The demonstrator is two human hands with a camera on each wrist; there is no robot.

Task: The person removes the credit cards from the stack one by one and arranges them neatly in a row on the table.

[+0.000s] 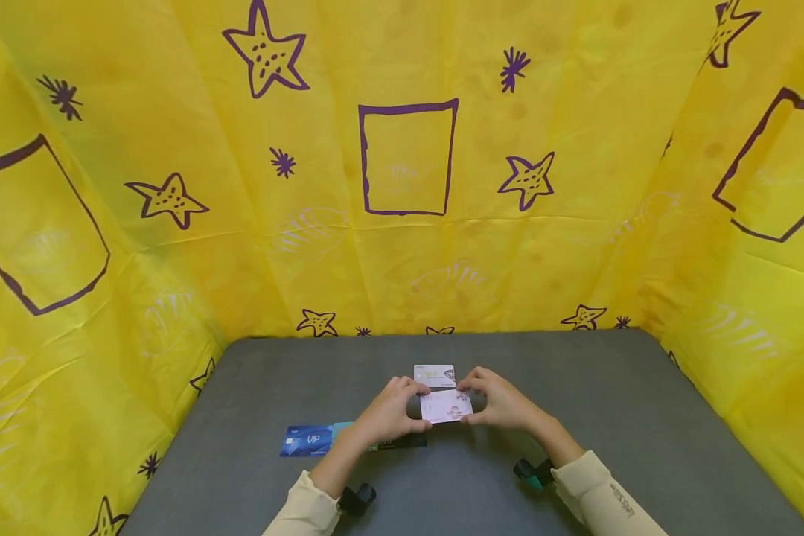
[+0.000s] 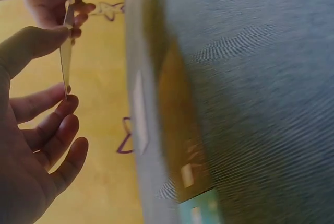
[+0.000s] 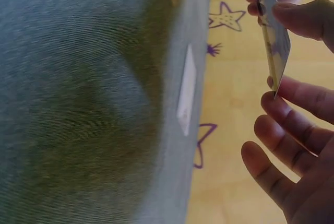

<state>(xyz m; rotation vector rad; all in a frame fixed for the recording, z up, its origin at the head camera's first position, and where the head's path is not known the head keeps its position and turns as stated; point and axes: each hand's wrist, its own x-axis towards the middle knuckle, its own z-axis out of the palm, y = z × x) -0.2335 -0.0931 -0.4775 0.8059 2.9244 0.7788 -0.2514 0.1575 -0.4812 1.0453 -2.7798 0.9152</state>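
Left hand (image 1: 390,409) and right hand (image 1: 504,400), each in a pinch, 2 forearms (image 1: 337,463) angled inward

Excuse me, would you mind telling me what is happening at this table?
A person is holding a white card up off the grey table, with the left hand pinching one end and the right hand the other. A second white card lies flat on the table beyond it. Off to the left, nearer the person, lie a blue card and a partly hidden dark card.
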